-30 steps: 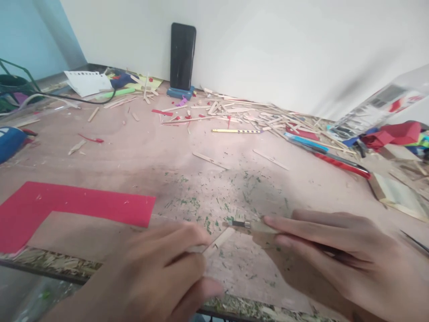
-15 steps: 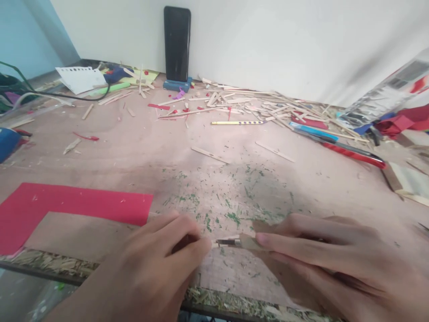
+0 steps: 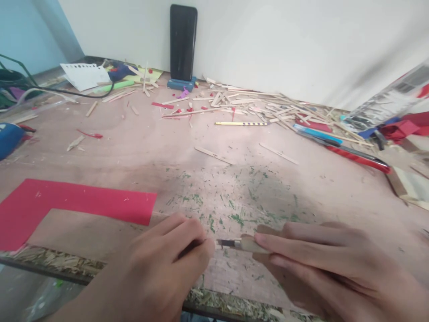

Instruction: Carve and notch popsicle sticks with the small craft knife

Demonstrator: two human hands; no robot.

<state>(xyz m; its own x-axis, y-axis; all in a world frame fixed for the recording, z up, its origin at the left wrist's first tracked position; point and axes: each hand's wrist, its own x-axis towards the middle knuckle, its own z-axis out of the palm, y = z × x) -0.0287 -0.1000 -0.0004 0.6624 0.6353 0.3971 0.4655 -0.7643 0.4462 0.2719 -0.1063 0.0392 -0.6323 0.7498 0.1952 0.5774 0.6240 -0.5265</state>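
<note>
My right hand (image 3: pixel 321 264) grips a craft knife (image 3: pixel 239 244) with a pale handle, its short blade pointing left and low over the wooden board (image 3: pixel 140 147). My left hand (image 3: pixel 164 264) lies fingers-down on the board right beside the blade tip, fingers curled over a thin wooden stick that is almost wholly hidden under them. The blade tip touches or nearly touches my left fingertips. Green flecks and scratches cover the board just beyond both hands.
A red L-shaped card (image 3: pixel 73 203) lies at the left. A black phone (image 3: pixel 182 42) stands on a blue stand against the wall. Loose wooden sticks (image 3: pixel 254 107), a yellow strip (image 3: pixel 239 123), a blue pen (image 3: pixel 317 133) and red-handled tool (image 3: pixel 360 158) litter the back right.
The stick end that showed past my left fingers a second ago is now covered. My right hand has brought the knife left and nearer, up to my left fingertips.
</note>
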